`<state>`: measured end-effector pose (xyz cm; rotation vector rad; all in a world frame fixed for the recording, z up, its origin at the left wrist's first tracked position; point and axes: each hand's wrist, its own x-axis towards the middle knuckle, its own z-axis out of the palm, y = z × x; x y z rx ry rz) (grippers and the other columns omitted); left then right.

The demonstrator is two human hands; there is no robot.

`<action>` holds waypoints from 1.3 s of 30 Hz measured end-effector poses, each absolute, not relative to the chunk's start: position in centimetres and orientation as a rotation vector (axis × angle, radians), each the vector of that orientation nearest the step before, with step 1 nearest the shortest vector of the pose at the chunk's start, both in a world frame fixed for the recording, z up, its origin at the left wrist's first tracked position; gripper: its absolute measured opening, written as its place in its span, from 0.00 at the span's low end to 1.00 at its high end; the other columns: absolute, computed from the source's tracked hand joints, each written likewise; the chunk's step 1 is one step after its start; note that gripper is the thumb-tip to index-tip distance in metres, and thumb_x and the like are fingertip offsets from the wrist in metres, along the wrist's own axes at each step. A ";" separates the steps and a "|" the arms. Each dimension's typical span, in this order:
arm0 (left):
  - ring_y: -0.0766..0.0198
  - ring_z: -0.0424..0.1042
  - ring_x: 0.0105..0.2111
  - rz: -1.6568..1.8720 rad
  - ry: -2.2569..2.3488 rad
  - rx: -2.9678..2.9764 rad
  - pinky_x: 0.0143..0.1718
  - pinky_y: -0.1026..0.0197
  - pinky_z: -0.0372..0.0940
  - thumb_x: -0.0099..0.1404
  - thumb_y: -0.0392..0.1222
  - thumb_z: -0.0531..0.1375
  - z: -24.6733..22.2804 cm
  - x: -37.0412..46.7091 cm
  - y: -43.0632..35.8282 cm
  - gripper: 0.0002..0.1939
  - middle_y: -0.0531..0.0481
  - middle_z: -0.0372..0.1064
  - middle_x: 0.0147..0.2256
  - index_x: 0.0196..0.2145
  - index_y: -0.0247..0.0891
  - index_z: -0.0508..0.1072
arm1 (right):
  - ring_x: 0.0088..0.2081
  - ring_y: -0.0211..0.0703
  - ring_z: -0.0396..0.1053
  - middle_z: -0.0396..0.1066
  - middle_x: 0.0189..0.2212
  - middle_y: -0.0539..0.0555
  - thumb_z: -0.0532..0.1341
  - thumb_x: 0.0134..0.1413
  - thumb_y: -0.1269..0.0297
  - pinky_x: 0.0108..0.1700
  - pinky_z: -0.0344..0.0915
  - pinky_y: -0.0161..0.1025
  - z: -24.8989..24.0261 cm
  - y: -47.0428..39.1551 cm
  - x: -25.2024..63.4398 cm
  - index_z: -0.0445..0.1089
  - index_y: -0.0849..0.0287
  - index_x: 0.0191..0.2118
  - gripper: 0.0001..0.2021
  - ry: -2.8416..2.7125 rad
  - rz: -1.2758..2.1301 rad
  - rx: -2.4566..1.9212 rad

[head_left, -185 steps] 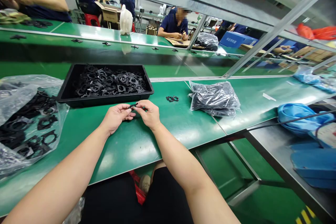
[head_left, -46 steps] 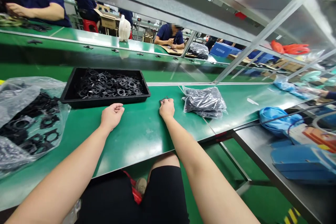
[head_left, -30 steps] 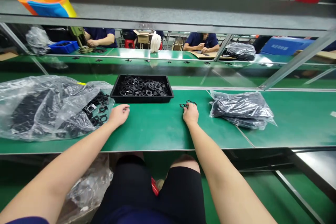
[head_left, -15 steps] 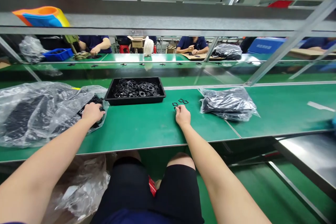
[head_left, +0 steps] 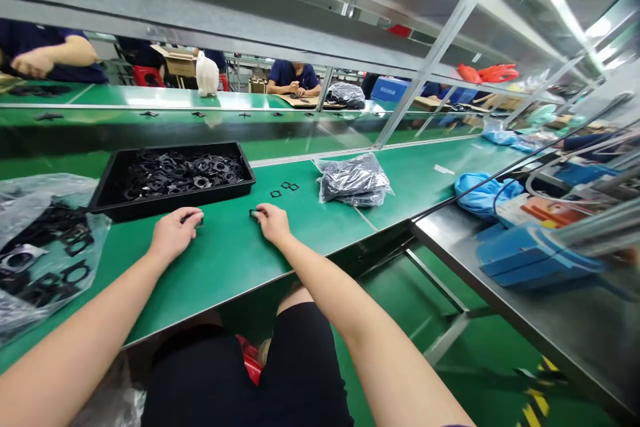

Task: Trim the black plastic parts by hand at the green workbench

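Observation:
My left hand (head_left: 171,235) is over the green tabletop, its fingers pinching a small black plastic part (head_left: 199,219) that they mostly cover. To its right, my right hand (head_left: 274,223) holds a thin black frame-like part (head_left: 253,212) between thumb and fingertips, close to the table. Beyond that hand lie a few loose black ring frames (head_left: 276,193). A black tray (head_left: 173,205) heaped with similar black parts stands behind my left hand. At the left edge an opened clear plastic bag (head_left: 103,230) spills black parts with round holes.
A filled clear bag (head_left: 355,180) lies right of the loose frames. A metal side table (head_left: 520,307) carries a blue machine (head_left: 535,257). Slanted metal posts (head_left: 440,47) rise behind the table. Across, a person (head_left: 295,80) works beside a line of spaced black parts.
My left hand has come out of the bag and rightward with a black part. My right hand has drawn back from the loose frames, still holding one. The view has turned right.

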<state>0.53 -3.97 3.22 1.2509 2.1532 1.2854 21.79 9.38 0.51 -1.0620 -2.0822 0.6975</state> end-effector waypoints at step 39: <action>0.60 0.69 0.39 1.379 2.151 1.790 0.39 0.57 0.68 0.61 0.53 0.57 1.6 -0.8 -1.8 0.22 0.46 0.67 0.43 0.49 0.40 0.72 | 0.25 0.34 0.71 0.73 0.23 0.50 0.72 0.35 0.65 0.26 0.68 0.30 1.8 9.5 12.9 0.72 0.64 0.34 0.16 -1.355 2.120 -0.665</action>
